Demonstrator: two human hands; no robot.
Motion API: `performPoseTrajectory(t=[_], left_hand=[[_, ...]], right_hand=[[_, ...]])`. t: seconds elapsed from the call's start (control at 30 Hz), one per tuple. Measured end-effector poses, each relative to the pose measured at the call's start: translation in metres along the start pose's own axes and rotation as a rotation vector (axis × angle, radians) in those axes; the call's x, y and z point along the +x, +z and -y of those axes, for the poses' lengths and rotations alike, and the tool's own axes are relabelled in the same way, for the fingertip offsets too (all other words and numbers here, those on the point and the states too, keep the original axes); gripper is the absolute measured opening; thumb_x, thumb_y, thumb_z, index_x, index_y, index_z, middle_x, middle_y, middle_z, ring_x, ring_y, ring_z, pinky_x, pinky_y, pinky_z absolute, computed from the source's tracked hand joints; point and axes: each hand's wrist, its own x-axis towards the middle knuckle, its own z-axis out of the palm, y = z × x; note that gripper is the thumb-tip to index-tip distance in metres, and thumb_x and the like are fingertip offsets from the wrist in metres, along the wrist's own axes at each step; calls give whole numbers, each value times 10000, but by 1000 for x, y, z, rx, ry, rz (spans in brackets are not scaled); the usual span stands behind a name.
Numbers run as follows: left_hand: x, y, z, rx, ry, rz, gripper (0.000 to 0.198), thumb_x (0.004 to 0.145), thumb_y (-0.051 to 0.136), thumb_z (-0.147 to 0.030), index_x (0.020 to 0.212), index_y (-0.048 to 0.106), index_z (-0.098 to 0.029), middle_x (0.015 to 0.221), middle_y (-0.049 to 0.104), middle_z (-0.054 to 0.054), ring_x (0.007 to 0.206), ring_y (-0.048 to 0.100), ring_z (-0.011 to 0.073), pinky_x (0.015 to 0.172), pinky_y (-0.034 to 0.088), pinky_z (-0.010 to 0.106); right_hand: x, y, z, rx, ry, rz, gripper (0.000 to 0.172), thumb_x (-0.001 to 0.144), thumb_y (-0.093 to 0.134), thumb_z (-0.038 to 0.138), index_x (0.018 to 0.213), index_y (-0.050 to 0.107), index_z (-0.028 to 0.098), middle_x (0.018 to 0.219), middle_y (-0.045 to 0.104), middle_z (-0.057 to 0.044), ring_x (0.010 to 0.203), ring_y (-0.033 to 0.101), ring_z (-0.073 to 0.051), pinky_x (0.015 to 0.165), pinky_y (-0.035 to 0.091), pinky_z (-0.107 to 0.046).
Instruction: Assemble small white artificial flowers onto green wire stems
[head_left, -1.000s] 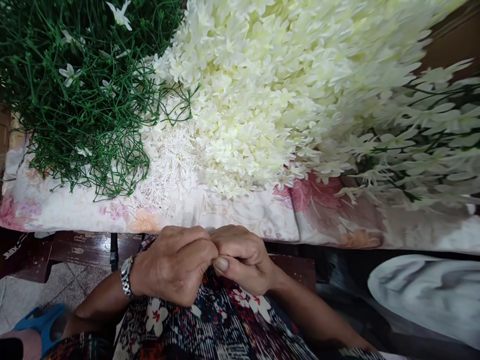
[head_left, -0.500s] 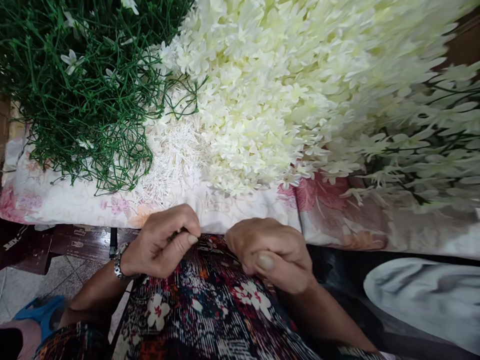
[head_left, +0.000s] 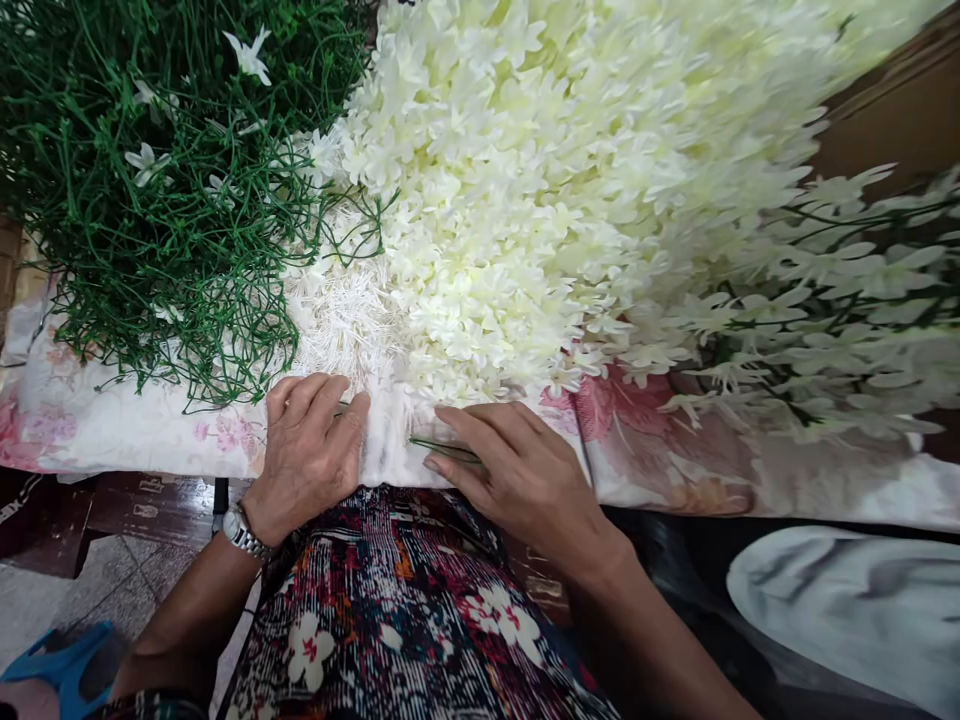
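Observation:
My left hand (head_left: 311, 445), with a watch on its wrist, reaches over the cloth at the near edge of a pile of thin white artificial stamens (head_left: 345, 325). Its fingers bend down close to the thumb; whatever they hold is hidden. To its right, my right hand (head_left: 517, 470) has a thin green plastic stem (head_left: 442, 447) between thumb and fingers, the stem's tip pointing left. Just beyond the right hand lies a large heap of cream-white artificial blossoms (head_left: 510, 250). A tangled heap of green artificial stems (head_left: 172, 210) lies beyond the left hand.
A floral cloth (head_left: 142, 430) covers the work surface. White flower sprays with green stems (head_left: 862, 290) lie at the right, near brown cardboard (head_left: 892, 110). A white rounded item (head_left: 840, 600) sits below the right edge, and a blue plastic stool (head_left: 64, 665) stands lower left.
Both hands have moved forward from the table edge onto the cloth. The fists have loosened, and a green stem now shows at my right fingers. The view has shifted slightly.

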Motion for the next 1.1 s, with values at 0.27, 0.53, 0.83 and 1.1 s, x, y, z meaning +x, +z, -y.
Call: performPoseTrajectory(t=[0.27, 0.53, 0.83, 1.1], left_hand=[[1, 5, -10, -160, 35, -143, 221, 644, 568, -103, 862, 552, -137, 870, 570, 61, 858, 487, 201, 789, 366, 390], [-2, 1, -20, -238, 62, -31, 176, 684, 525, -105, 857, 541, -125, 768, 564, 49, 777, 473, 179, 716, 362, 363], [5, -10, -28, -409, -31, 159, 131, 762, 417, -104, 725, 540, -131, 602, 487, 15, 612, 416, 124, 589, 359, 285], [-2, -16, -33, -638, -150, 214, 311, 769, 393, -98, 1073, 453, -122, 874, 584, 79, 794, 524, 149, 691, 458, 312]], right_hand=[[-12, 4, -8, 48, -27, -41, 58, 719, 538, 150, 775, 549, 158, 707, 564, -28, 679, 474, -122, 650, 392, -258], [-7, -1, -6, 74, -65, -2, 44, 736, 505, 134, 728, 544, 150, 679, 543, -35, 680, 459, -126, 640, 377, -267], [13, -13, 9, 220, -134, -88, 106, 720, 520, 133, 822, 546, 149, 676, 548, -20, 660, 452, -119, 606, 370, -267], [15, -14, 15, 333, -190, -85, 173, 727, 506, 98, 887, 536, 156, 739, 561, -29, 697, 466, -117, 625, 405, -257]])
